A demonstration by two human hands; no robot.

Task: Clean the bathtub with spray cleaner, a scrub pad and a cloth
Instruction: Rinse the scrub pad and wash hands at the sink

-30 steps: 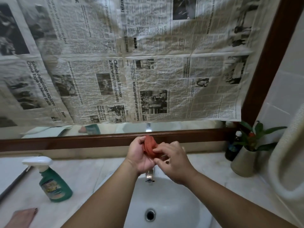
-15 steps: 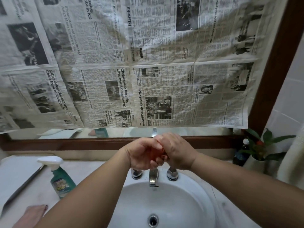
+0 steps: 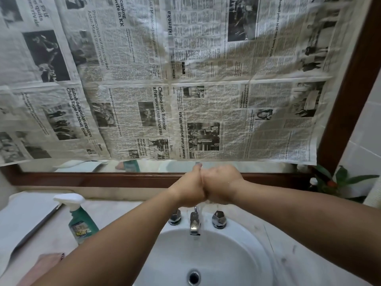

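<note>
Newspaper sheets (image 3: 185, 79) cover nearly the whole mirror, filling the view from 9 through 12 to 2 o'clock. Only a thin strip of glass shows below them, above the dark wooden frame (image 3: 103, 178). The pale counter (image 3: 115, 211) runs beneath, and the white sink (image 3: 237, 254) is set into it at 6 o'clock.

Both forearms reach in from the bottom edge and meet at the centre. The left hand (image 3: 189, 190) and right hand (image 3: 220, 182) are clenched into fists and pressed together knuckle to knuckle, directly above the tap (image 3: 193, 221). I cannot tell what they squeeze, since the fingers hide it. A thin trickle of water (image 3: 199, 211) falls from under them.

The green spray bottle (image 3: 82, 221) with a white trigger stands upright on the counter at 8 o'clock, well apart from the hands. A pinkish item (image 3: 47, 263) (cloth or pad, hard to say) lies at 7 o'clock by the counter's edge. A potted plant (image 3: 338, 182) sits at 3 o'clock. Two chrome handles (image 3: 219, 218) flank the tap, and the drain (image 3: 193, 277) lies at 6 o'clock.
</note>
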